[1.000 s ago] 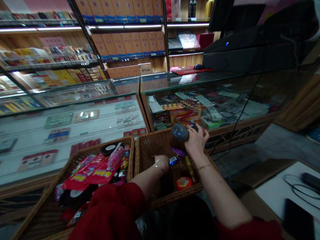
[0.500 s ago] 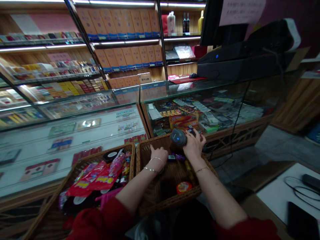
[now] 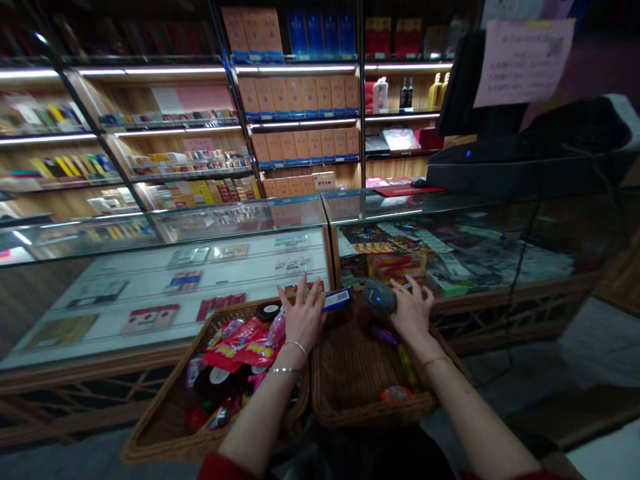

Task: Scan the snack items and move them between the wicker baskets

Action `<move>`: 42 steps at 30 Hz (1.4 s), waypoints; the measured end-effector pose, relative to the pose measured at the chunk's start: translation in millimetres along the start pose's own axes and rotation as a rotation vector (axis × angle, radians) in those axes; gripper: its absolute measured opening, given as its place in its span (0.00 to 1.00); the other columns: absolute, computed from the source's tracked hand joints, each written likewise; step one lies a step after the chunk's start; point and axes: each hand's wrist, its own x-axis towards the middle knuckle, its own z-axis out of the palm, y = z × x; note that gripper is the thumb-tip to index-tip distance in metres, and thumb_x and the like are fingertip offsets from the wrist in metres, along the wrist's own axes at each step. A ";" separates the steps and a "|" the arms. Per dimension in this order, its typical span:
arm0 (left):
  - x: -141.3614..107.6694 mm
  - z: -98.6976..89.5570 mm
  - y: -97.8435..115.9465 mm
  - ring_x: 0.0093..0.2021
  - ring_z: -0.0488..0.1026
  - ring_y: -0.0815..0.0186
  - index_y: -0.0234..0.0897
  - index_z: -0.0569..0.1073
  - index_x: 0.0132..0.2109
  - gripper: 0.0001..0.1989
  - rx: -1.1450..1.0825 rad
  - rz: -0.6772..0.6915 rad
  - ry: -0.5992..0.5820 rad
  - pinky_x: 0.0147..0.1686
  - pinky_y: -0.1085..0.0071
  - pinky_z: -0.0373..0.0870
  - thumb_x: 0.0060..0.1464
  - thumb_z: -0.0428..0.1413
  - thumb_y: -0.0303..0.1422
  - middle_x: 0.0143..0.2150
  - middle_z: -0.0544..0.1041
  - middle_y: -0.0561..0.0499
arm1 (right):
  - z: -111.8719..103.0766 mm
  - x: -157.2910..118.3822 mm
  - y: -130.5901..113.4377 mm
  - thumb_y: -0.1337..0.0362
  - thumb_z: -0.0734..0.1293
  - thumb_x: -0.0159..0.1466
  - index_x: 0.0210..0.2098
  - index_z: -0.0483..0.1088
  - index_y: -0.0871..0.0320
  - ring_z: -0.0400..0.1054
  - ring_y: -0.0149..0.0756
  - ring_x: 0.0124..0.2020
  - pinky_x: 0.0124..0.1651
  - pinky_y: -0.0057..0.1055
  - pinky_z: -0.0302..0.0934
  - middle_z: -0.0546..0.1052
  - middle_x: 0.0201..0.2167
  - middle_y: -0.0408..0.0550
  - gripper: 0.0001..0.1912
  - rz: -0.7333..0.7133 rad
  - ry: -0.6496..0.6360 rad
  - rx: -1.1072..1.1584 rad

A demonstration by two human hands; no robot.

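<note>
A small blue box with a barcode (image 3: pixel 337 300) sticks out to the right from my left hand (image 3: pixel 303 320). It is held at the thumb side while the other fingers spread above the left wicker basket (image 3: pixel 165 417). My right hand (image 3: pixel 411 312) is wrapped round a dark handheld scanner (image 3: pixel 379 297) with a blue light, over the back of the right wicker basket (image 3: pixel 350 419). Red and pink candy packets (image 3: pixel 240 347) and black round packs fill much of the left basket. Inside the right basket lie a purple wrapped item (image 3: pixel 385 335) and an orange round pack (image 3: pixel 396 393).
Glass display counters (image 3: pixel 270 233) run behind the baskets, with flat packs inside. Shelves of boxes (image 3: pixel 305 97) stand beyond. At the right are a monitor (image 3: pixel 463 87) and a hanging cable (image 3: pixel 520 247). A pale surface (image 3: pixel 610 453) shows at the lower right.
The view has swung up and left. My left hand has risen from inside the right basket and moved left, with the blue box now at its fingers. My right hand still has the scanner.
</note>
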 end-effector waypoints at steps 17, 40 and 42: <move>-8.6 16.3 -10.3 0.73 0.46 0.47 0.47 0.74 0.57 0.22 -0.029 -0.054 0.105 0.67 0.32 0.28 0.54 0.59 0.33 0.69 0.63 0.51 | 18.5 -22.8 -27.9 0.73 0.62 0.53 0.35 0.74 0.54 0.55 0.46 0.64 0.63 0.51 0.37 0.79 0.51 0.45 0.14 -0.092 0.085 0.043; -8.4 17.4 -3.6 0.73 0.44 0.47 0.48 0.74 0.56 0.22 -0.029 -0.063 0.083 0.67 0.32 0.30 0.54 0.59 0.34 0.69 0.63 0.50 | 13.3 -25.7 -30.7 0.74 0.61 0.52 0.35 0.75 0.54 0.55 0.46 0.65 0.63 0.51 0.35 0.80 0.50 0.45 0.16 -0.105 0.071 0.123; -8.5 16.6 -3.1 0.73 0.45 0.47 0.48 0.74 0.56 0.22 -0.034 -0.066 0.080 0.67 0.32 0.31 0.53 0.59 0.33 0.69 0.63 0.49 | 12.9 -26.1 -30.7 0.74 0.61 0.52 0.35 0.75 0.54 0.55 0.46 0.65 0.64 0.51 0.35 0.80 0.50 0.45 0.16 -0.108 0.065 0.126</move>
